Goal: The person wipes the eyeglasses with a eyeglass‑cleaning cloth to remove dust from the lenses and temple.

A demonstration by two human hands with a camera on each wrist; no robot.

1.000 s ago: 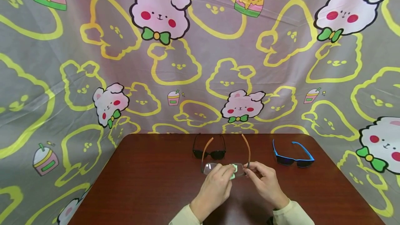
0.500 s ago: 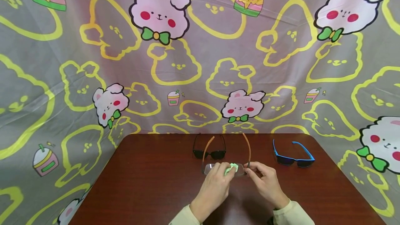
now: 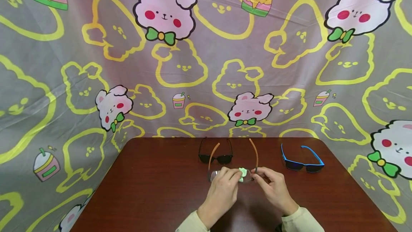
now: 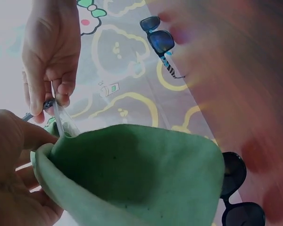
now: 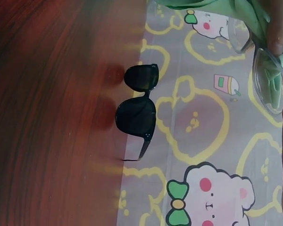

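Clear eyeglasses with brown temples (image 3: 256, 153) are held up over the table, their arms pointing away from me. My left hand (image 3: 222, 193) pinches a light green cleaning cloth (image 3: 242, 174) around the right-hand lens. In the left wrist view the cloth (image 4: 146, 169) hangs wide from that hand (image 4: 14, 165). The right hand (image 3: 273, 187) grips the frame at its right hinge, thumb and fingers together. The right wrist view shows folded cloth (image 5: 272, 87) against a clear lens (image 5: 260, 75). Left fingers hide part of the other lens in the head view.
Black sunglasses (image 3: 215, 159) lie unfolded just behind the eyeglasses. Blue-framed sunglasses (image 3: 302, 165) rest at the table's right. The brown table (image 3: 145, 189) ends at a patterned curtain (image 3: 199, 71) behind and along both sides.
The left fingers and cloth have shifted slightly over the lens, down and left, then back up to the right. My right hand keeps its hold on the frame almost without moving.
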